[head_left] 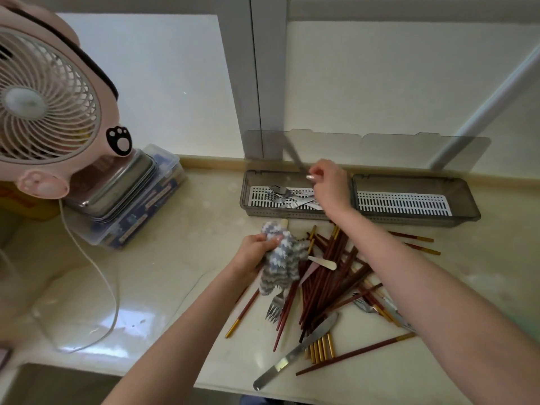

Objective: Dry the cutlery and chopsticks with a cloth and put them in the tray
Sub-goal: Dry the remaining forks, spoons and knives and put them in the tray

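My right hand (328,184) pinches a silver piece of cutlery (295,156) by one end, holding it tilted above the left compartment of the grey tray (248,197). Several forks (287,197) lie on that compartment's white grid. The right compartment (409,204) holds nothing visible. My left hand (252,252) grips a blue-and-white knitted cloth (280,261) over a pile of red-brown chopsticks (327,282) with gold tips. A fork (274,308) and a table knife (295,350) lie in the pile.
A pink desk fan (49,103) stands at the left, its white cord (111,290) looping over the counter. Stacked boxes with a metal tray (128,194) sit behind it. The tray's clear lid (394,147) leans on the window. Counter edge runs near the bottom.
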`<state>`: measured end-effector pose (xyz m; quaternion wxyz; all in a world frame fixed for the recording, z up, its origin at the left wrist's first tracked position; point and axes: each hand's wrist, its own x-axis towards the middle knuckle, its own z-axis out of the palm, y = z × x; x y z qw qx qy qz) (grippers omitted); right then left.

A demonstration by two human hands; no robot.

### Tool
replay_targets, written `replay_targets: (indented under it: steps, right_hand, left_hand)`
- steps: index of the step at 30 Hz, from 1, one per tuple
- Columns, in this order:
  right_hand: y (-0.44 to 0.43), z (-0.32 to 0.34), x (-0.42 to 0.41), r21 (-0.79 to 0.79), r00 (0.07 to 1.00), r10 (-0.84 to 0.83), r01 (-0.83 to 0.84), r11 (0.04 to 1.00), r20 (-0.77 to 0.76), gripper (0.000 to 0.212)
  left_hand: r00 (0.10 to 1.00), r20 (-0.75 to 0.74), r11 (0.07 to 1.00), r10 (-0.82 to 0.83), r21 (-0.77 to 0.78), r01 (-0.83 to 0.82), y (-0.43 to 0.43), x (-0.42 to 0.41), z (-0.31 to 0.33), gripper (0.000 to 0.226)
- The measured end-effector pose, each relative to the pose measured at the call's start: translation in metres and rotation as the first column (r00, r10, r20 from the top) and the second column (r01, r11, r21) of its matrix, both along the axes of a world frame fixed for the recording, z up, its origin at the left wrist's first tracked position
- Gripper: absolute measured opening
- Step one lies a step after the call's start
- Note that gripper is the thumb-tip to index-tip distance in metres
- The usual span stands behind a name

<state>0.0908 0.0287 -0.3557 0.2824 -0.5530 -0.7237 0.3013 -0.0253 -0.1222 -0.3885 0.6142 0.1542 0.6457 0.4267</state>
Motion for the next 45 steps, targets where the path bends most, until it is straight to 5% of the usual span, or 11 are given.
replay_targets:
  steps: [2,5,8,12,17,21,30,32,35,37,45]
  right_hand:
    - [0.005,-0.016,0.003,0.059,0.918,0.178,-0.212,0.976,0.355,0.013]
    - [0.008,-0.039,0.007,-0.085,0.756,0.305,-0.316,0.945,0.579,0.015]
    - [0.012,-0.049,0.011,-0.161,0.724,0.336,-0.302,0.939,0.603,0.022]
    - [-0.02,-0.041,0.021,0.091,0.902,0.263,-0.31,0.946,0.343,0.019]
    - [-0.078,-0.057,0.042,-0.29,0.621,0.5,-0.413,0.863,0.604,0.025]
    - [-0.087,-0.062,0.046,-0.282,0.708,0.411,-0.301,0.911,0.574,0.013]
    - [-0.056,0.001,0.068,-0.426,0.595,0.39,-0.087,0.901,0.703,0.012]
    - [-0.054,0.016,0.075,-0.38,0.709,0.31,-0.063,0.923,0.634,0.01]
    - [-0.066,0.036,0.074,-0.551,0.962,0.241,-0.134,0.823,0.126,0.009]
    - [-0.08,0.036,0.066,-0.63,0.972,0.192,-0.234,0.741,-0.135,0.01]
    - [-0.111,-0.006,0.047,-0.73,0.961,0.071,-0.25,0.636,-0.267,0.015]
  left_hand:
    - [0.994,0.085,0.998,0.068,0.008,-0.069,-0.004,-0.009,-0.003,0.01]
    - [0.995,0.062,0.997,0.073,0.024,-0.074,-0.008,-0.018,-0.006,0.014]
    - [0.994,0.075,0.996,0.079,0.037,-0.082,-0.015,-0.028,-0.009,0.023]
    - [0.974,0.102,0.978,0.204,0.025,-0.207,-0.021,-0.043,-0.018,0.018]
    - [0.956,0.133,0.965,0.26,-0.011,-0.261,-0.023,-0.044,-0.026,0.015]
    - [0.937,0.179,0.953,0.3,-0.029,-0.3,-0.019,-0.039,-0.026,0.015]
    - [0.904,0.288,0.944,0.316,0.004,-0.331,-0.014,-0.028,-0.024,0.032]
    - [0.898,0.312,0.946,0.31,-0.003,-0.325,-0.012,-0.022,-0.02,0.033]
    - [0.891,0.343,0.949,0.299,-0.006,-0.316,-0.009,-0.012,-0.018,0.036]
    - [0.899,0.354,0.959,0.259,0.013,-0.282,-0.006,-0.004,-0.016,0.043]
    - [0.949,0.231,0.974,0.217,0.013,-0.226,0.006,0.017,-0.003,0.009]
